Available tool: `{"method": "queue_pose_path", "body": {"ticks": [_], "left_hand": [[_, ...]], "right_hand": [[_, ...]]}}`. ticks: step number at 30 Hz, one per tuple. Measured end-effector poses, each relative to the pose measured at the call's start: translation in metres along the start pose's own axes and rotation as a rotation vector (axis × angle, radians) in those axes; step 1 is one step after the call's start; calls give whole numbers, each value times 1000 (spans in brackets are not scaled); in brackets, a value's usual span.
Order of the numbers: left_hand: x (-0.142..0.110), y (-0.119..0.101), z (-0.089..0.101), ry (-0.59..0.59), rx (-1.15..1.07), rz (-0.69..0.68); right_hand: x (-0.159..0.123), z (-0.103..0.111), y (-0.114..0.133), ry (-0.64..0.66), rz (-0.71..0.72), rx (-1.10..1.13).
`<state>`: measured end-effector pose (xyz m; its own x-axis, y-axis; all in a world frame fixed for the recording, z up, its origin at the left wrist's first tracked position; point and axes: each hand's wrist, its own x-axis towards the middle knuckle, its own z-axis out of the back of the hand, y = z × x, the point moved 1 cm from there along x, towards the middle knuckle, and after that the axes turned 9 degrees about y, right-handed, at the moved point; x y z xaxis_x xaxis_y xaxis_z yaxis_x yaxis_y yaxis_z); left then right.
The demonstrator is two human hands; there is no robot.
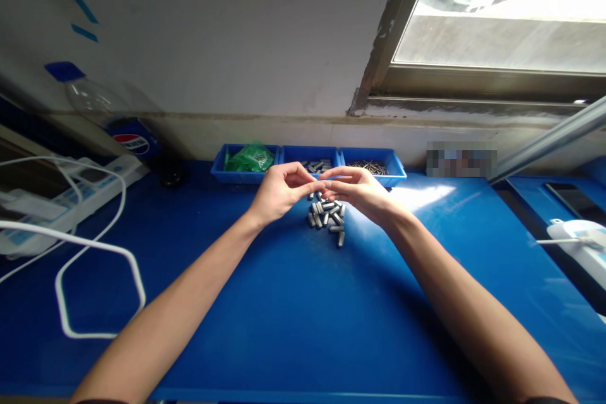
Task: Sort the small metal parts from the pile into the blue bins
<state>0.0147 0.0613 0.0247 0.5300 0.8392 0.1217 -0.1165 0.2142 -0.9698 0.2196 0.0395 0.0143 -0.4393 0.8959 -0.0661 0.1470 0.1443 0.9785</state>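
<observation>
My left hand (284, 188) and my right hand (353, 188) meet at the fingertips in front of the blue bins. Both are closed in a pinch, and whatever lies between the fingers is too small and covered to make out. Just below them a loose heap of short metal cylinders (326, 213) lies on the blue table (284, 315). Behind my fingers, the middle blue bin (310, 153) holds more such metal pieces, partly hidden. In the right blue bin (396, 172) are thin brass-coloured pins or screws (372, 167).
Green plastic bags (250, 156) fill the left blue bin (218, 167). A Pepsi bottle (135, 136) and a white power strip (61, 208) with looping white cable (139, 278) stand at left. To the right are a dark phone (575, 199) and another white power strip (580, 240).
</observation>
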Motion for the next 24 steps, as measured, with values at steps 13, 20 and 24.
{"method": "queue_pose_path", "body": {"ticks": [13, 20, 24], "left_hand": [[-4, 19, -6, 321, 850, -181], [-5, 20, -2, 272, 1010, -99], [-5, 20, 1, 251, 1042, -50]], "right_hand": [[3, 12, 1, -285, 97, -91], [3, 10, 3, -303, 107, -90], [2, 9, 4, -292, 103, -74]]}}
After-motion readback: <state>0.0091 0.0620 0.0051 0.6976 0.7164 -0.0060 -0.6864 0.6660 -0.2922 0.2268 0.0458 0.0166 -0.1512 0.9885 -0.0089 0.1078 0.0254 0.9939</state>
